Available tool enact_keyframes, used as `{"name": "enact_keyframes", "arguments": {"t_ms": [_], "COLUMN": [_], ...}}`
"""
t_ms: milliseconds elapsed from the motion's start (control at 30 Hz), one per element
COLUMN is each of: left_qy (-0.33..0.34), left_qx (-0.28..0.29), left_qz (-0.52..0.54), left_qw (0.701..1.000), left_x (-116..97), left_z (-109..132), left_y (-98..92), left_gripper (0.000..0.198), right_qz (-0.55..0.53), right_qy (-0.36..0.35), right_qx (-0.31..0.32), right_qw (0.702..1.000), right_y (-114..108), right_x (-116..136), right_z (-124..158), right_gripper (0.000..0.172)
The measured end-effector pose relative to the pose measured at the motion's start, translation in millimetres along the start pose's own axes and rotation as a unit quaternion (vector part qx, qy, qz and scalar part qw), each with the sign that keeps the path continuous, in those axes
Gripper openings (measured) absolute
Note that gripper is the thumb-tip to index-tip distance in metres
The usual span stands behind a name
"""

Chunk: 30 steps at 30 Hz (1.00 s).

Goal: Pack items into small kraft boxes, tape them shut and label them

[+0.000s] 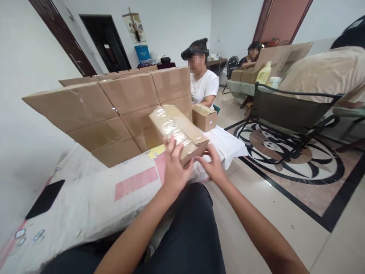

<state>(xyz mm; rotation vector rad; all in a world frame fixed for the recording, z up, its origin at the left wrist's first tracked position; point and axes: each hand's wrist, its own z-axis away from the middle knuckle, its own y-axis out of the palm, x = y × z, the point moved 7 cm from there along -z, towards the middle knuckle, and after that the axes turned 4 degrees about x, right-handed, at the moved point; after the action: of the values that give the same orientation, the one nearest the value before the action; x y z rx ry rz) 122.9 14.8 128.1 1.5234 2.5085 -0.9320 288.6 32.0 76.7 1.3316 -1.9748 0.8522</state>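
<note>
Tilted in front of me is a long cardboard box (179, 127) with shiny clear tape along its top. Around its near left side and corner, my left hand (176, 165) grips it with the fingers over the top edge. My right hand (211, 163) has its thumb and fingers at the near right corner of the same box; the fingers on the underside are partly hidden. Behind it stands a stack of taped cardboard boxes (128, 108), several across and high. A smaller cardboard box (204, 117) with a small white label sits right of the stack.
The boxes stand on a cloth-covered table (97, 190), with a black flat item (45, 198) at its left. Across it sits a person in a white shirt (205, 83). A folding chair (293, 108) stands right, near another table with a yellow bottle (264, 73) and other people.
</note>
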Motion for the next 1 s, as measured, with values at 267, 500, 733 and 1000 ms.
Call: {"name": "enact_keyframes", "arguments": {"t_ms": [267, 500, 733, 1000], "left_qy": [-0.079, -0.109, -0.175, -0.063], "left_qx": [0.147, 0.149, 0.104, 0.141], "left_qz": [0.189, 0.21, 0.177, 0.233], "left_qw": [0.968, 0.96, 0.963, 0.96], "left_x": [-11, 20, 59, 39], "left_z": [-8, -38, -81, -10], "left_y": [228.4, 293.0, 320.0, 164.8], "left_gripper": [0.069, 0.066, 0.067, 0.033], "right_qz": [0.116, 0.084, 0.127, 0.229], "right_qy": [0.15, 0.245, 0.296, 0.359], "right_qx": [-0.124, -0.289, -0.197, -0.193], "right_qw": [0.974, 0.922, 0.926, 0.884], "right_y": [-158, -152, -74, -76], "right_x": [-133, -174, -169, -126], "right_z": [24, 31, 149, 284], "right_gripper": [0.049, 0.085, 0.067, 0.039]}}
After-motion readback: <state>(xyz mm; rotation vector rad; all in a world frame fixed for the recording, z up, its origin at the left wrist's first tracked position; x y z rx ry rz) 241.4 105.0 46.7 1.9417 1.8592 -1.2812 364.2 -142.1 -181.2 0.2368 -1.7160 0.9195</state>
